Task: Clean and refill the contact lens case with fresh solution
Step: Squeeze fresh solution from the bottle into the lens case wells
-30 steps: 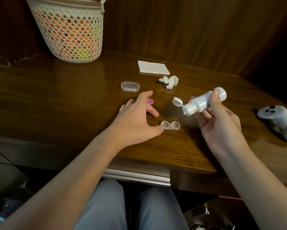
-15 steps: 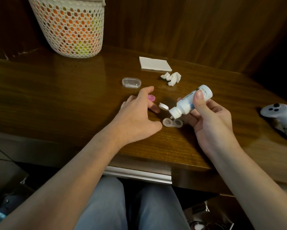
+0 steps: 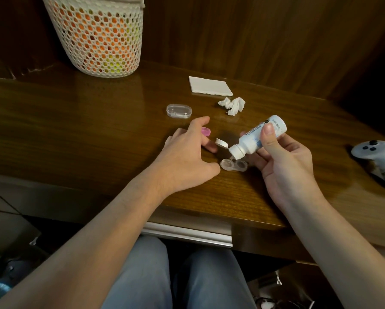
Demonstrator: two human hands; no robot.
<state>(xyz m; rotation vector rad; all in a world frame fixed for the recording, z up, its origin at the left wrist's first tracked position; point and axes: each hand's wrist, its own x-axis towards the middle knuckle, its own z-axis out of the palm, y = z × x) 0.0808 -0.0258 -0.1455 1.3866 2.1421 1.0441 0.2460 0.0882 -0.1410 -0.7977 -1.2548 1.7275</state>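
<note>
Wooden desk (image 3: 75,134), head view. Right hand (image 3: 285,166) grips a white bottle (image 3: 257,138), nozzle tipped over the clear lens case (image 3: 234,165) at centre. Left hand (image 3: 185,161), fingers relaxed and spread, thumb touching the case at nine o'clock. Refilling seems underway; next, a gentle squeeze. Any liquid in the wells is hard to see. A pink cap (image 3: 49,132) sits half hidden behind the left fingers.
</note>
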